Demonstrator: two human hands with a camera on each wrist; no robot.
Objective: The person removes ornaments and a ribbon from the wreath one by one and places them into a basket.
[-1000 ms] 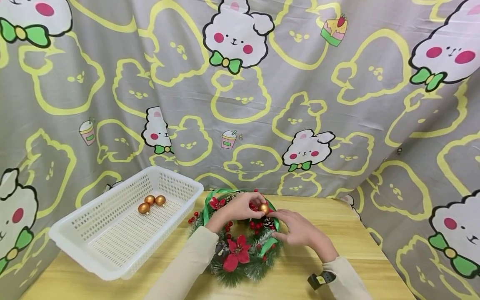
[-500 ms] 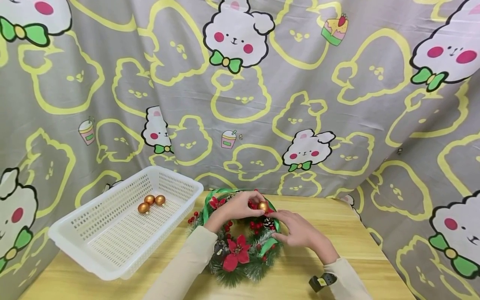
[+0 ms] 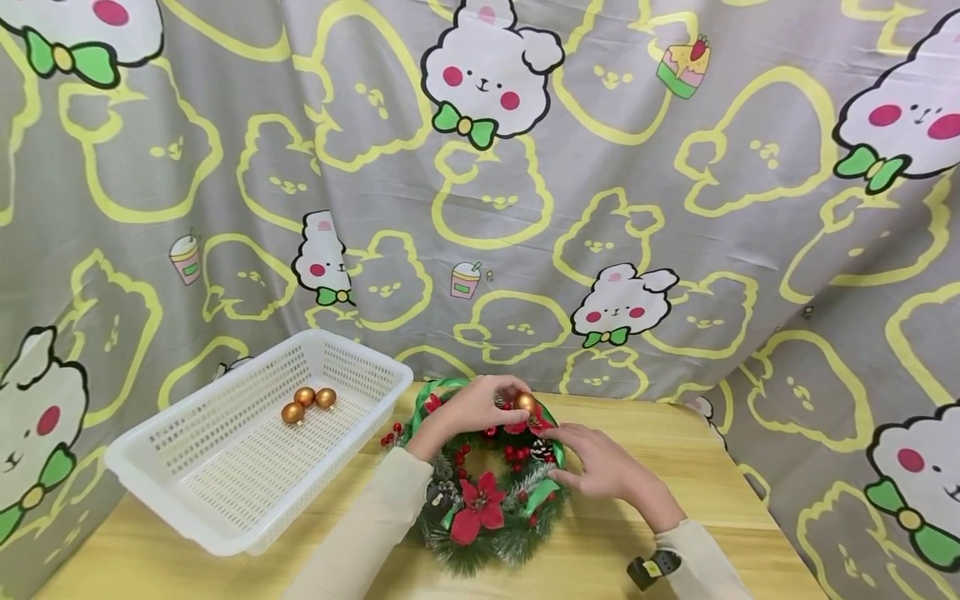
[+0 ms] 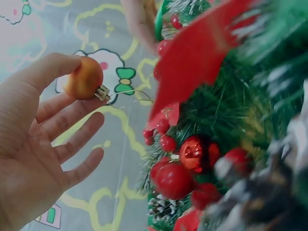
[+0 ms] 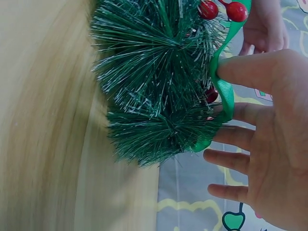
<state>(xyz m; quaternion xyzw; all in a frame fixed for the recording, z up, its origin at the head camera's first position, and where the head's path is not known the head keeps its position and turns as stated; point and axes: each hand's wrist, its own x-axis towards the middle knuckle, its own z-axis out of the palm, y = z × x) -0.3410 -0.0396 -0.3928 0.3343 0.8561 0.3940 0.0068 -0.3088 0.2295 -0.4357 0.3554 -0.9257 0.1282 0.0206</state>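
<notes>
Wreath [image 3: 491, 492] is lying flat on the table [image 3: 720, 500], steadied at its green ribbon [image 5: 225, 91] by the right hand [image 3: 603, 467], fingers spread. Gold ball [image 4: 84, 78] is pinched at the far rim by the left hand [image 3: 468, 410]; its hook is best guided onto a firm branch.

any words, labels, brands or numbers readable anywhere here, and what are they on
No readable text in any view.
Printed curtain: only cartoon bears, cups and cake, no letters.
Wrist device on the right arm: a small yellow mark, too small to read.
White basket, wreath and the gold ball pinched by the left hand: no labels visible.
</notes>
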